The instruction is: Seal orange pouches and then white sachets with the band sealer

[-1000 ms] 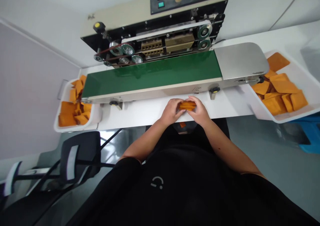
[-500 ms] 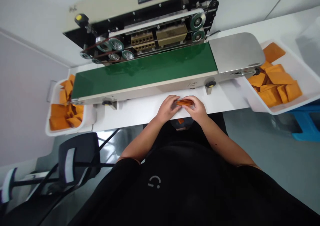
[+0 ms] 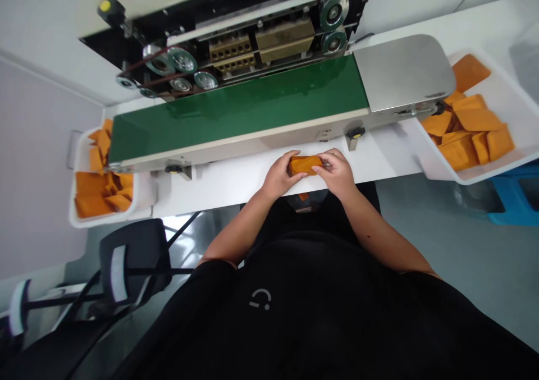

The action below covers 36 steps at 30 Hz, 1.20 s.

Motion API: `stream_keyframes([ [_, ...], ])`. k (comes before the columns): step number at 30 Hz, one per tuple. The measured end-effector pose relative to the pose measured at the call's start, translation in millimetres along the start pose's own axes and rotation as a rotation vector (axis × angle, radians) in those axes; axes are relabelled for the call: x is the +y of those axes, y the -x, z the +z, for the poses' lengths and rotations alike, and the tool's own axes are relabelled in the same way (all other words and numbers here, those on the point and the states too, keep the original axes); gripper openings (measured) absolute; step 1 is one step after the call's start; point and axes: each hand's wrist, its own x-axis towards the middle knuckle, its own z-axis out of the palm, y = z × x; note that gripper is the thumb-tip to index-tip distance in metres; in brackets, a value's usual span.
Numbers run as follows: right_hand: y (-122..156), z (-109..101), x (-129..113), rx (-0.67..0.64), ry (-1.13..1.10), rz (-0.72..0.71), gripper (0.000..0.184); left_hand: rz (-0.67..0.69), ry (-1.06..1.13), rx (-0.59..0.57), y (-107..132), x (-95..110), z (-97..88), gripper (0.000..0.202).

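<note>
Orange packets (image 3: 306,164) between the fingers (image 3: 298,177)

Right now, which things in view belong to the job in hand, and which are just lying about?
Job: left hand; right hand; orange bundle in both; likely left white bin, right white bin, green belt.

Apparently lying about: black chair; blue stool.

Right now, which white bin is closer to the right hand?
The right bin, beside the metal plate and near the blue stool, is closer to the right hand. The left bin sits farther, beside the left end of the green belt.
</note>
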Motion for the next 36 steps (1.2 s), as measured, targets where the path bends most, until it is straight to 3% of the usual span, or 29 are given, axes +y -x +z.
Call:
stream_keyframes([
  [5, -1, 2, 3, 0.057, -0.144, 0.098, 0.030, -0.032, 0.093, -0.007, 1, 0, -1.7, 0.082],
  [11, 0, 5, 7, 0.090, -0.253, 0.165, 0.028, -0.050, 0.043, -0.011, 3, -2, -2.2, 0.084],
  [17, 5, 0, 4, -0.049, -0.189, 0.121, 0.029, -0.088, 0.031, 0.005, 3, 0, -3.1, 0.081],
  [21, 7, -14, -16, -0.065, -0.006, 0.129, 0.025, -0.070, 0.055, -0.013, 4, -1, -4.7, 0.082],
  [25, 2, -39, -53, -0.030, 0.137, 0.115, 0.020, -0.039, 0.119, -0.036, 2, -3, -6.0, 0.079],
  [29, -23, -68, -92, 0.008, -0.067, 0.092, 0.019, -0.044, 0.058, -0.052, 2, -3, -6.8, 0.073],
  [32, -58, -91, -115, 0.139, -0.253, 0.134, 0.014, -0.049, 0.030, -0.072, 2, -1, -7.1, 0.068],
  [36, -111, -117, -127, 0.268, -0.378, 0.204, 0.006, -0.047, 0.015, -0.073, 3, -1, -6.3, 0.068],
])
